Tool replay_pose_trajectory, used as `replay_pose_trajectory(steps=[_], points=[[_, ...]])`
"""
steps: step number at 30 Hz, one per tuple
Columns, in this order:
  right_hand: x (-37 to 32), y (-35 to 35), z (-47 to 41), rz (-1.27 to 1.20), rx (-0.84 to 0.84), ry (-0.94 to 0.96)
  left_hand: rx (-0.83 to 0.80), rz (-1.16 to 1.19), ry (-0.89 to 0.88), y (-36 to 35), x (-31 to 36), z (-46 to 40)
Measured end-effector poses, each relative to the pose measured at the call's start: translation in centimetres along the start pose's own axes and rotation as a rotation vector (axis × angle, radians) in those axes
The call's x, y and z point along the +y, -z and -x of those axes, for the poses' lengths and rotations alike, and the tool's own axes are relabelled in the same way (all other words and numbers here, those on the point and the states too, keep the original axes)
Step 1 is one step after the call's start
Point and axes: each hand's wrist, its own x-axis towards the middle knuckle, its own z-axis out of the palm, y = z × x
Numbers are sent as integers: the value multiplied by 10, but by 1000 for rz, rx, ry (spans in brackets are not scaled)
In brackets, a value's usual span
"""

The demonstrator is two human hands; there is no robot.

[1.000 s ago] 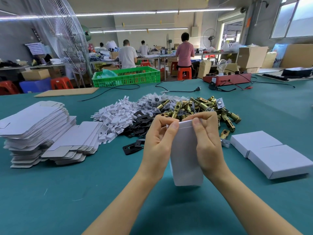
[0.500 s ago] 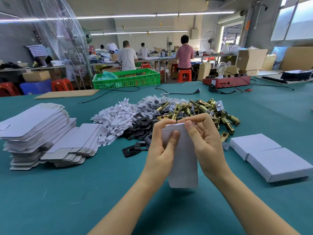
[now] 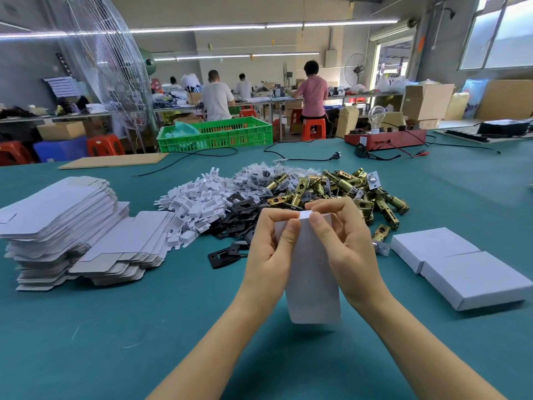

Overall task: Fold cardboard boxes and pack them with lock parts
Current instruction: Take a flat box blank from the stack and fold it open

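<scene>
A white cardboard box (image 3: pixel 313 287) stands upright above the green table (image 3: pixel 115 327), held at its top end by both hands. My left hand (image 3: pixel 272 249) grips its left top corner and my right hand (image 3: pixel 343 241) pinches the top flap. Behind them lies a heap of brass latch bolts (image 3: pixel 340 189), black plates (image 3: pixel 239 215) and white plastic pieces (image 3: pixel 196 206). Two closed white boxes (image 3: pixel 461 264) lie to the right. Stacks of flat box blanks (image 3: pixel 66 226) sit at the left.
A green crate (image 3: pixel 219 134), a red tester box with a bulb (image 3: pixel 386 138) and a black cable (image 3: pixel 302 158) lie at the table's far side. A big fan (image 3: pixel 115 67) stands at the back left. Several people work at benches behind.
Both hands have shifted their fingers along the box's top end, pressing the top flap down. The box has stayed upright in roughly the same place.
</scene>
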Motion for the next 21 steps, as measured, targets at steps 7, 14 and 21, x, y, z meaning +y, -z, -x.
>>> replay_pose_trajectory(steps=[7, 14, 21], points=[[0, 3, -4, 134, -14, -74, 58, 23, -20, 11, 4, -8], [2, 7, -8, -37, 30, -107, 20, -546, -413, 33, 0, -19], [13, 9, -9, -415, -100, -649, -190, -883, -705, 29, -42, -2]])
